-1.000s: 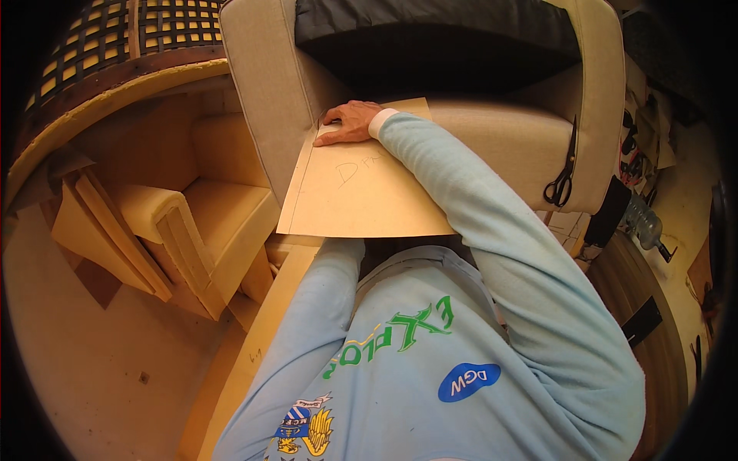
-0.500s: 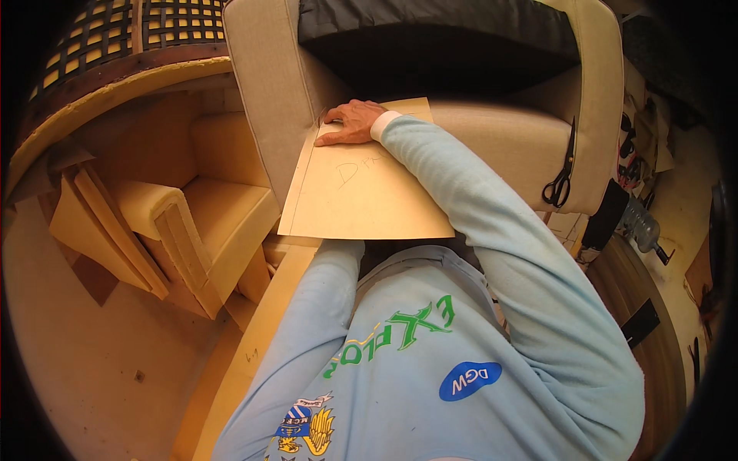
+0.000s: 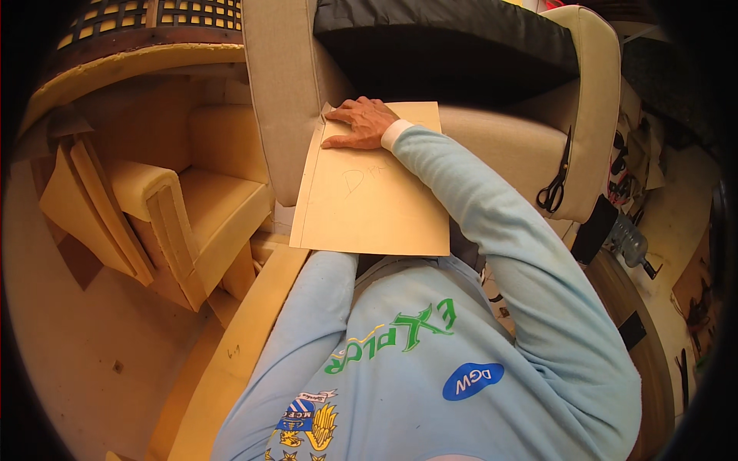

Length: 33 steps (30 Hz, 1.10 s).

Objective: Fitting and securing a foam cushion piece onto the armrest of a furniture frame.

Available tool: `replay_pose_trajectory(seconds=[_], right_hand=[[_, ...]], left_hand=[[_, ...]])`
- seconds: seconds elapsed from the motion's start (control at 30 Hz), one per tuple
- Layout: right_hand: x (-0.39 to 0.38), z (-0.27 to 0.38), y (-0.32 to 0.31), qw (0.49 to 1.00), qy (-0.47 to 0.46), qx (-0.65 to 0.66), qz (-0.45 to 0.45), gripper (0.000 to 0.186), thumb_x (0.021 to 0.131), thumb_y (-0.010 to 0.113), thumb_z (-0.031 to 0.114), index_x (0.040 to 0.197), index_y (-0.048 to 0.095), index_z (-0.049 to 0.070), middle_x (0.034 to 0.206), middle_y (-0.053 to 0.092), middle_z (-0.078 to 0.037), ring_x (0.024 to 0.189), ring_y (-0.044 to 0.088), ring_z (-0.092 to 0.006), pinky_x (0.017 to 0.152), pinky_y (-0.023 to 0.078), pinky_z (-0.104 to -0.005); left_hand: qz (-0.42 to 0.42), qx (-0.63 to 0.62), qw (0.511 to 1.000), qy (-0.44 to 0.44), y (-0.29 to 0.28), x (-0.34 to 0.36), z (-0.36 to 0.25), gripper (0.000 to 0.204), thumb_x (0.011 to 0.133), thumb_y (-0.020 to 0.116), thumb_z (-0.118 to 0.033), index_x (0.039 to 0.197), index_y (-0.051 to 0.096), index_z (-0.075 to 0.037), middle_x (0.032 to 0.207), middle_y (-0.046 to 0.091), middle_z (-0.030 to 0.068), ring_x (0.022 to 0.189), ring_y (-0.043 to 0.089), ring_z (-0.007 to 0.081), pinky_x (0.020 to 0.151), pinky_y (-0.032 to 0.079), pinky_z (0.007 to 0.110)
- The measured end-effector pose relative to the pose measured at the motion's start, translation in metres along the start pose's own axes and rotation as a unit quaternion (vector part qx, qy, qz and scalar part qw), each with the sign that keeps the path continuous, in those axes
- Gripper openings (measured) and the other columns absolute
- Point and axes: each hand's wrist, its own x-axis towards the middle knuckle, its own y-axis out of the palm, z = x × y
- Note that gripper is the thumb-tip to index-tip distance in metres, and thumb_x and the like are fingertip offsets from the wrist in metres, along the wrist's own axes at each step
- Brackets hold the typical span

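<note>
My right hand (image 3: pixel 361 123) lies palm down with spread fingers near the far left corner of a stiff tan cardboard sheet (image 3: pixel 377 211). A pencil line runs along the sheet's left side, and there is handwriting on its face. The sheet rests against the front of a beige upholstered armchair (image 3: pixel 500 146), beside its left arm. My left forearm (image 3: pixel 327 288) passes under the sheet's near edge, which hides the left hand. Black-handled scissors (image 3: pixel 552 188) lie on the chair's right arm front.
A black-covered cushion (image 3: pixel 453 46) fills the chair's back. To the left stands a yellow foam-covered chair frame (image 3: pixel 219 203) with foam sheets (image 3: pixel 96 215) leaning on it. A long yellow foam strip (image 3: pixel 231 346) lies by my left arm. A clear plastic bottle (image 3: pixel 630 242) is at right.
The cardboard sheet has turned slightly and its near edge sits a little closer to me. My right hand stays on its far left part. The whole view has shifted slightly.
</note>
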Motion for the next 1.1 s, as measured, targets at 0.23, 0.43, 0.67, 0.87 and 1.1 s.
replay_pose_trajectory(seconds=[0.23,0.43,0.67,0.87,1.1], right_hand=[[-0.015,0.012,0.009,0.995,0.005,-0.084,-0.056,0.087,0.08,0.052,0.082,0.144,0.056,0.023,0.134,0.056,-0.007,0.123,0.049,-0.028,0.106,0.034,-0.041],[-0.017,0.016,0.01,0.992,0.01,-0.111,-0.052,0.081,0.082,0.055,0.078,0.145,0.053,0.026,0.133,0.056,-0.009,0.121,0.051,-0.0293,0.106,0.036,-0.0433],[-0.015,0.02,0.016,0.988,0.001,-0.132,-0.083,0.082,0.079,0.059,0.076,0.145,0.052,0.028,0.131,0.055,-0.008,0.122,0.05,-0.0274,0.102,0.037,-0.0423],[-0.017,0.023,0.016,0.987,-0.007,-0.131,-0.096,0.077,0.08,0.063,0.07,0.144,0.053,0.027,0.132,0.055,-0.009,0.123,0.049,-0.0293,0.105,0.036,-0.0457],[-0.018,0.024,0.023,0.976,-0.023,-0.177,-0.122,0.076,0.081,0.064,0.068,0.143,0.051,0.027,0.133,0.053,-0.008,0.126,0.047,-0.0284,0.107,0.033,-0.0451]], left_hand=[[-0.027,-0.022,0.999,0.01,0.004,-0.015,0.014,0.083,0.095,0.055,-0.055,0.156,0.025,-0.007,0.162,0.009,0.0238,0.144,0.023,0.0416,0.112,0.03,0.057],[-0.094,-0.122,0.988,0.009,-0.003,-0.025,0.027,0.081,0.096,0.054,-0.055,0.156,0.027,-0.007,0.163,0.011,0.0232,0.145,0.026,0.0406,0.113,0.032,0.055],[-0.055,-0.471,0.834,-0.282,-0.055,-0.036,0.075,0.055,0.104,0.045,-0.049,0.136,0.057,-0.005,0.123,0.065,0.0129,0.106,0.064,0.0219,0.09,0.049,0.036],[-0.031,-0.465,0.865,-0.187,-0.07,-0.02,0.062,0.046,0.102,0.056,-0.041,0.124,0.063,0.0,0.107,0.071,0.009,0.097,0.065,0.016,0.083,0.051,0.03],[-0.059,-0.357,0.918,-0.16,-0.047,-0.01,0.016,0.035,0.089,0.077,-0.03,0.099,0.064,0.001,0.088,0.072,0.0098,0.078,0.066,0.0128,0.07,0.052,0.03]])
